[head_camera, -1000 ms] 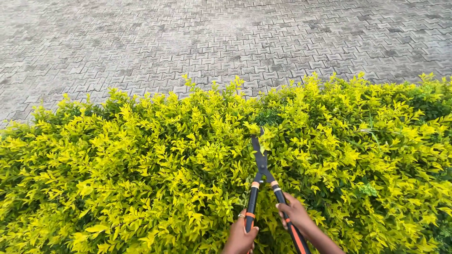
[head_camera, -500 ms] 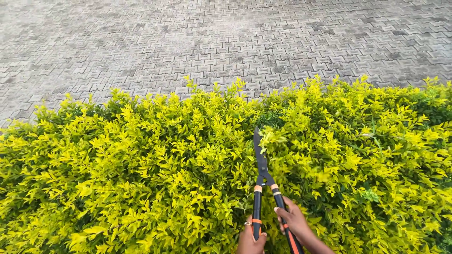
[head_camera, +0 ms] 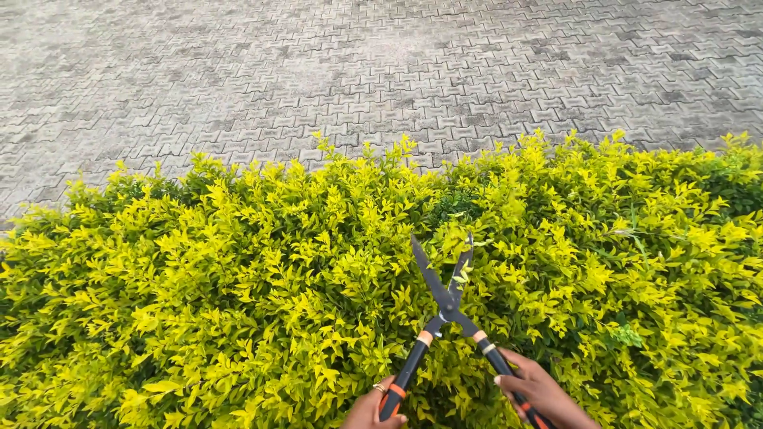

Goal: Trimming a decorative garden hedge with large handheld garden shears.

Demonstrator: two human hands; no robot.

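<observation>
The hedge shears [head_camera: 443, 295] now stand with their two dark blades spread in a V above the top of the yellow-green hedge [head_camera: 238, 270], the pivot sitting just over the leaves near the middle of the view. Half a second ago the blades were shut together into one line pointing away from the person; a second ago they were also nearly shut. So the handles have been drawn apart since then, and the tool has slid a little lower in the view.

The left hand [head_camera: 373, 409] is wrapped around the left handle at its orange band, only partly in view at the bottom edge (a ring shows on one finger). The right hand [head_camera: 540, 393] is closed around the right handle, fingers curled over the black grip. Both hands now sit wider apart than before, which matches the open blades.

A few sprigs stand between the spread blades, uncut as far as can be seen. This reads as the open stroke of a clipping rhythm: one bite finished, the blades reset over fresh growth. Beyond the hedge lies grey interlocking paving [head_camera: 381, 79].
</observation>
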